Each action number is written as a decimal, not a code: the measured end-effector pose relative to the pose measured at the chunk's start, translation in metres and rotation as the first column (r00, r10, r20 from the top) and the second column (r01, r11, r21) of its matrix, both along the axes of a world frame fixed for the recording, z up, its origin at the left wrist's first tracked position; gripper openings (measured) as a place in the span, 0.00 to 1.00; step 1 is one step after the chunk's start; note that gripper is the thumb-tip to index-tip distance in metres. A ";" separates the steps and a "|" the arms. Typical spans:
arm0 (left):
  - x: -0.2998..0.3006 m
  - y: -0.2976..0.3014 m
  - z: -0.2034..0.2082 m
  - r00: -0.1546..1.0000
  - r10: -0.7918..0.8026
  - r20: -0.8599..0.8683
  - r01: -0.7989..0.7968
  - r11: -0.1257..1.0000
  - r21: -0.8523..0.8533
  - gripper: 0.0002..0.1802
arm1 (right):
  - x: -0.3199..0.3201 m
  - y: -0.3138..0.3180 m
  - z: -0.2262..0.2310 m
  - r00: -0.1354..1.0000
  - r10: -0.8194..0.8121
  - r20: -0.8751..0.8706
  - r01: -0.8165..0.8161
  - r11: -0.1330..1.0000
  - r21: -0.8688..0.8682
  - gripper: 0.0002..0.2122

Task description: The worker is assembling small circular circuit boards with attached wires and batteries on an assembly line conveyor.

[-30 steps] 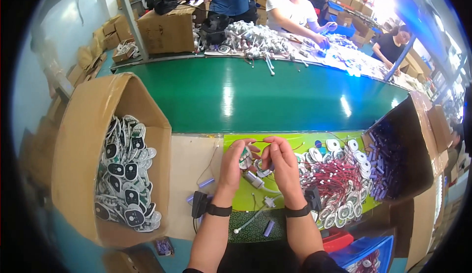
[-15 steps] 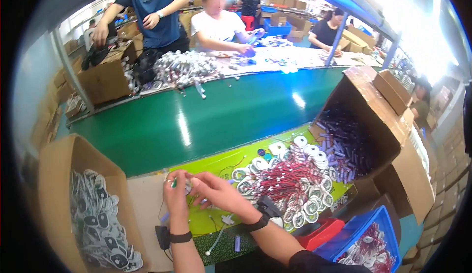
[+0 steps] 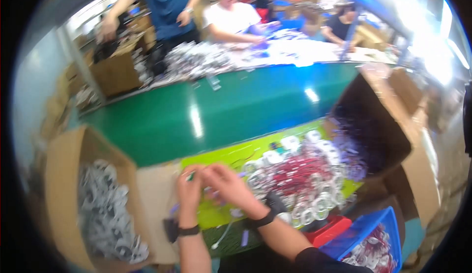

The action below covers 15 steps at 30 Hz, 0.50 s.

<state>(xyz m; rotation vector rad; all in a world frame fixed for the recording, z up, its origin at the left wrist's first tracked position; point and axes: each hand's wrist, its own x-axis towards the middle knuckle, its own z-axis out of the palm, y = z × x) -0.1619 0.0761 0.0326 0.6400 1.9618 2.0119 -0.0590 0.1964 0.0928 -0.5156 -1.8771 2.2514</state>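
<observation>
My left hand (image 3: 188, 189) and my right hand (image 3: 223, 185) meet over the yellow-green mat (image 3: 199, 161), fingertips together. Between the left fingers shows a small green piece (image 3: 191, 176), too blurred to name; both hands are pinched closed around that spot. A lilac thing peeks out beneath the right palm. Right of my hands spreads a heap of white rings with red wires (image 3: 297, 172). Below my hands, a white cable (image 3: 223, 236) and a purple cylinder (image 3: 245, 238) lie on the dark green patterned surface.
An open carton (image 3: 66, 189) of white and grey parts stands left. At right, a tilted carton (image 3: 391, 120) spills purple cylinders. A blue bin (image 3: 397, 238) and a red object (image 3: 334, 229) sit lower right. Across the green belt (image 3: 157, 120), several people work by piled parts.
The whole view has shifted, so the scene sits slightly farther right and is more blurred. My hands stay together at the same place over the mat.
</observation>
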 end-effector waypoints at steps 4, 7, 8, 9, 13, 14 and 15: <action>0.007 0.023 0.011 0.999 -0.050 -0.017 0.051 0.997 0.051 0.16 | -0.001 0.012 -0.005 0.989 -0.150 0.003 0.150 0.983 -0.105 0.11; 0.004 0.007 0.017 0.947 -0.139 0.288 0.077 0.974 0.214 0.16 | -0.005 0.005 -0.006 0.992 -0.119 -0.051 0.107 0.975 -0.195 0.08; 0.004 0.004 0.015 0.949 -0.127 0.288 0.067 0.975 0.211 0.16 | -0.006 0.005 -0.007 0.992 -0.109 -0.058 0.095 0.972 -0.213 0.07; 0.003 0.003 0.012 0.950 -0.115 0.289 0.045 0.970 0.238 0.16 | -0.006 0.004 -0.007 0.993 -0.102 -0.059 0.088 0.973 -0.215 0.07; 0.005 0.004 0.016 0.962 -0.104 0.253 0.037 0.966 0.257 0.14 | -0.007 0.003 -0.006 0.994 -0.106 -0.040 0.095 0.973 -0.211 0.07; 0.006 0.005 0.016 0.962 -0.106 0.253 0.038 0.965 0.259 0.14 | -0.007 0.002 -0.005 0.992 -0.115 -0.042 0.105 0.976 -0.191 0.08; 0.006 0.006 0.016 0.965 -0.108 0.239 0.043 0.964 0.261 0.14 | -0.007 0.002 -0.004 0.992 -0.116 -0.043 0.106 0.976 -0.189 0.08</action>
